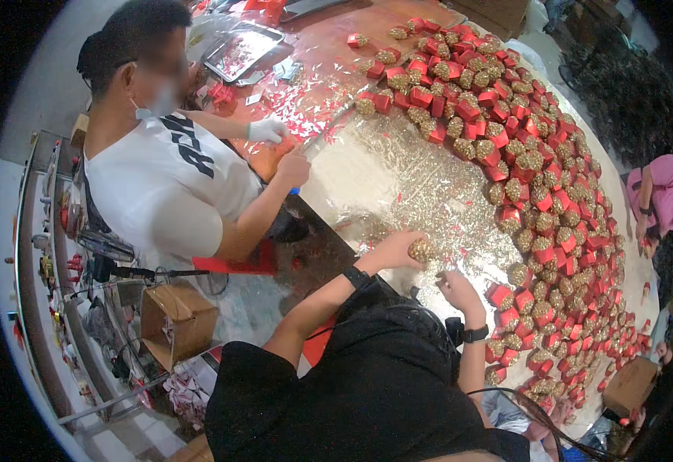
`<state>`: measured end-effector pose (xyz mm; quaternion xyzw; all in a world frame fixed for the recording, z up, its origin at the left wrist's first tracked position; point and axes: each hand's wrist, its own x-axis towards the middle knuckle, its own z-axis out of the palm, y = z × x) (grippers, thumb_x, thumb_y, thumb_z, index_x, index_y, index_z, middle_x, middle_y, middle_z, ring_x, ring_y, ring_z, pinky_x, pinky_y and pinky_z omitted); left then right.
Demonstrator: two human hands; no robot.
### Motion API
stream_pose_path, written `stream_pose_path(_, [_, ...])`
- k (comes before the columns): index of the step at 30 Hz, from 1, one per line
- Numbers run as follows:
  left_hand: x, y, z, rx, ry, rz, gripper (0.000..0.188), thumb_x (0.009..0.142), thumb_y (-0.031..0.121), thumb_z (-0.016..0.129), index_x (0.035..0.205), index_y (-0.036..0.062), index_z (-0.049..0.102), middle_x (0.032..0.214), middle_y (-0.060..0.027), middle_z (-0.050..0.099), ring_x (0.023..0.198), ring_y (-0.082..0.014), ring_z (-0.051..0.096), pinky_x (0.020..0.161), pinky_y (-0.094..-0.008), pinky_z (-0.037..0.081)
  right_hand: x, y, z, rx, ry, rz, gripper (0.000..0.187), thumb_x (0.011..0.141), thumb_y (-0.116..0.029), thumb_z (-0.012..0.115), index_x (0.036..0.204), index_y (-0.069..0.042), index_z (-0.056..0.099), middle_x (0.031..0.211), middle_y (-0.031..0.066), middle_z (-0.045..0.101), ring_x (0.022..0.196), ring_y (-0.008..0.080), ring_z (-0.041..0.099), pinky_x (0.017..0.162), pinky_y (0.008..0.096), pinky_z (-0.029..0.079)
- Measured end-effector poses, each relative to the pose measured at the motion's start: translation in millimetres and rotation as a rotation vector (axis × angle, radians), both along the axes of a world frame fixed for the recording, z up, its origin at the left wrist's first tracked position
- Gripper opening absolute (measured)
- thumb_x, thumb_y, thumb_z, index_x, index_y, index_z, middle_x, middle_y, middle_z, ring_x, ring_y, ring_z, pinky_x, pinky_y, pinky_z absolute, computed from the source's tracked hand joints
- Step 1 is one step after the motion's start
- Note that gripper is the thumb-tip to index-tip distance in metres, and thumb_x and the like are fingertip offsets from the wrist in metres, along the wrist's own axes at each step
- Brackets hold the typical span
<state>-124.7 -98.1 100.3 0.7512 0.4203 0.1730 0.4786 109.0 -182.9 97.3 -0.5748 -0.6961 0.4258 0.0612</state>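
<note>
My left hand (392,252) is closed around a gold, glittery ball-shaped piece (422,249), held just above the table. Close by on its right, my right hand (463,296) has its fingers curled together near the ball but apart from it. Whatever those fingers may pinch is too small to make out. Beneath both hands, the pale tabletop (352,173) is strewn with gold glitter flakes. To the right spreads a large pile of red pots topped with gold balls (536,192); the nearest ones lie just beyond my right hand.
At the left a masked co-worker (171,177) works at the same table, one hand in a white glove. A tray (242,50) and red scraps lie at the far left. Another person in pink (663,192) is across the table. A cardboard box (176,319) stands lower left.
</note>
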Motion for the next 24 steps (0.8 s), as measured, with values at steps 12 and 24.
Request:
stream_pose_path(12, [-5.1, -0.7, 1.3, 0.009, -0.016, -0.008, 0.055, 0.067, 0.022, 0.081, 0.114, 0.0084, 0.056, 0.107, -0.0182, 0.056, 0.099, -0.0359, 0.057, 0.085, -0.0412, 0.046, 0.5, -0.3, -5.0, 0.011, -0.011, 0.016, 0.023, 0.085, -0.018, 0.060, 0.100, 0.000, 0.061, 0.098, 0.0216, 0.063, 0.095, 0.0379, 0.059, 0.083, 0.0449, 0.047])
stream_pose_path(24, [-10.0, -1.1, -4.7, -0.038, -0.013, -0.016, 0.055, 0.068, 0.023, 0.081, 0.115, 0.0089, 0.056, 0.114, -0.0166, 0.056, 0.105, -0.0346, 0.056, 0.090, -0.0398, 0.045, 4.9, -3.4, -25.3, -0.063, -0.113, 0.053, 0.027, 0.086, -0.023, 0.061, 0.104, -0.002, 0.062, 0.096, 0.0225, 0.064, 0.094, 0.0394, 0.060, 0.081, 0.0477, 0.048])
